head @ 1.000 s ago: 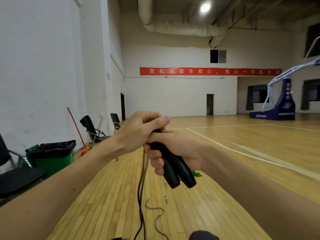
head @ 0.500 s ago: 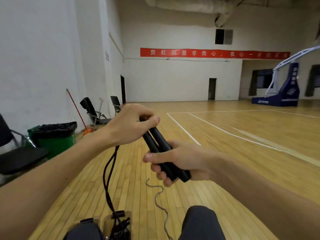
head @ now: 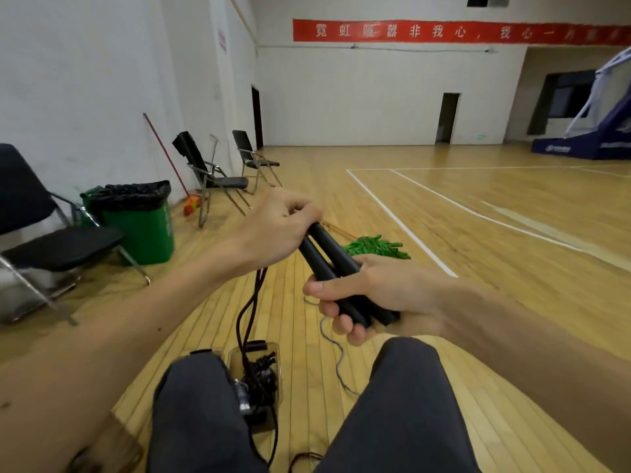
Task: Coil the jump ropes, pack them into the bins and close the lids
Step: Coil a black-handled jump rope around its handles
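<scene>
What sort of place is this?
Most likely an indoor sports hall: a wooden floor with white court lines and a blue basketball hoop stand at the far right.

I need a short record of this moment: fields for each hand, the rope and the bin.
left hand: grips the upper ends of the two handles
right hand: grips their lower ends
cord: hangs below the left hand into the bin
bin: on the floor between the knees
green rope: heaped on the floor beyond
</scene>
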### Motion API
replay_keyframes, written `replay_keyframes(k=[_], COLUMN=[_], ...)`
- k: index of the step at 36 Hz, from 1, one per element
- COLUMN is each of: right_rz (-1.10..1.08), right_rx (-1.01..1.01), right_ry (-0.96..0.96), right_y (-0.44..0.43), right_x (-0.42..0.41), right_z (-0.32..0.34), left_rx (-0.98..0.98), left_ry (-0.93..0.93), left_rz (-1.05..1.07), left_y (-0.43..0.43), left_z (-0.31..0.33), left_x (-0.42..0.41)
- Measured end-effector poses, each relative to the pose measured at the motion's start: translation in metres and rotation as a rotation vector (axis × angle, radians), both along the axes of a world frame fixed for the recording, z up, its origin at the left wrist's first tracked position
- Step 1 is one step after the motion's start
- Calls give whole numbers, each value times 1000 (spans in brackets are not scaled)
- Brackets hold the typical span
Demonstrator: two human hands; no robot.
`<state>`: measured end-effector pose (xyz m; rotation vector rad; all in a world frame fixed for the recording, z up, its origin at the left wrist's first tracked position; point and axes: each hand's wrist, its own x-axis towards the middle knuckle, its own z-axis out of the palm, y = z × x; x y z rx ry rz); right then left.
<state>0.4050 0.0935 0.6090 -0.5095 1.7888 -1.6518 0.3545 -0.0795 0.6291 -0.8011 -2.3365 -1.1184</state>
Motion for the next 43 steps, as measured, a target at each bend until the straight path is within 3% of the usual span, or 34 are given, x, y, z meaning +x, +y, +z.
replay_keyframes(k=[10,14,17,20,24,27,32,37,43], right_rz=[-45,-36,-25,-14,-2,-25,-110,-179,-279], right_rx=[22,42,6,-64,-174,-207,-241,-141,-41], right_ry=[-48,-74,-122,-150,-169,-132,-88,2,172], right_y=[-1,1,4,4,4,5,8,14,18], right_x=[2,5,9,12,16,17,13,7,-8], right_z=[-29,-38,-44,-46,-46,-46,-47,-60,-75], left_rx=[27,78,195,442,777,877,697,681,338], left_ry=[-72,-261,-486,-675,-757,-722,-704,-625,-665], left_rz=[65,-49,-149,-219,-363,-355,-256,-147,-42], left_y=[-1,-1,-2,1,14,23,31,33,31], left_z=[-40,-43,-45,-54,-71,-82,-98,-114,-144], left_x=[-1,5,9,10,11,14,30,32,41])
